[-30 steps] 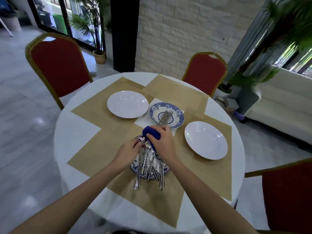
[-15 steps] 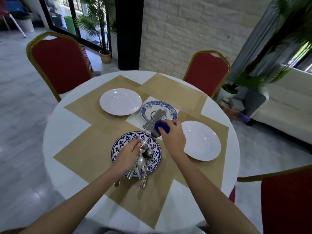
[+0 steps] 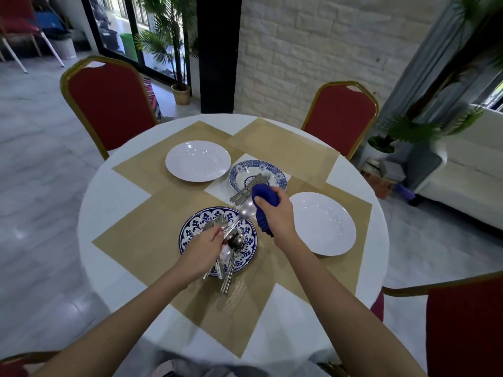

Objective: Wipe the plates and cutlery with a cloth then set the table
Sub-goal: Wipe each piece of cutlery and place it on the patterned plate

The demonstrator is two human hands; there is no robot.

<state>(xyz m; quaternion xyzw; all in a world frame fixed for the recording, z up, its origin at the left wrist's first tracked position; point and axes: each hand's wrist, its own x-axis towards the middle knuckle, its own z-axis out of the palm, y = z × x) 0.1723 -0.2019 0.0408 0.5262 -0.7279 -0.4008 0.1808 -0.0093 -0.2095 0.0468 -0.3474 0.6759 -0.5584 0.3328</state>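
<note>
1. Hands apart: my left hand [image 3: 202, 250] pinches a spoon [image 3: 247, 211] by its handle above the patterned plate [image 3: 190, 235] of cutlery [image 3: 228, 278].
2. Right hand [image 3: 276, 217] grips the blue cloth [image 3: 262, 195] — just beside the spoon's bowl.

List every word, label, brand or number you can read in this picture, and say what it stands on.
No readable text anywhere in view.
The large blue patterned plate and the small blue-rimmed plate carry only ornament.
Cutlery: any maker's stamp is too small to read.
Blue cloth: no label shows.
</note>
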